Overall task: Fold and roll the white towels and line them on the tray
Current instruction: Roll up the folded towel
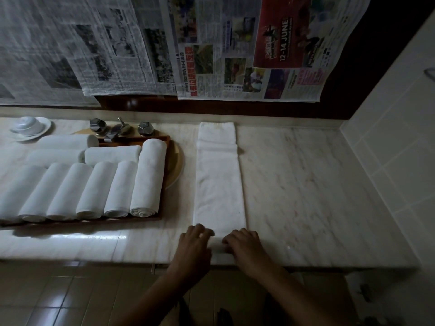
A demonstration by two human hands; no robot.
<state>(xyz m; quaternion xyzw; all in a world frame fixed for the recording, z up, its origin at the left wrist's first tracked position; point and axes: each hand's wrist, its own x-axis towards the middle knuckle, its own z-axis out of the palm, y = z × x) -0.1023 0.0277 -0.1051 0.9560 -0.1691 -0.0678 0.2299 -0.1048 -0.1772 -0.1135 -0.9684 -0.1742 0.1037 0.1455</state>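
Observation:
A white towel (219, 180), folded into a long narrow strip, lies flat on the marble counter and runs away from me. Its near end is turned up into a small roll at the counter's front edge. My left hand (194, 245) and my right hand (243, 247) sit side by side on that roll, fingers curled over it. To the left, a dark wooden tray (162, 216) holds several rolled white towels (148, 177) in a row, with more rolls lying crosswise behind them.
Tap handles and a spout (117, 130) stand behind the tray, over a round basin (175, 168). A white dish (30, 128) sits at the far left. Newspaper sheets (211, 48) hang on the wall. A tiled wall (388, 149) bounds the right.

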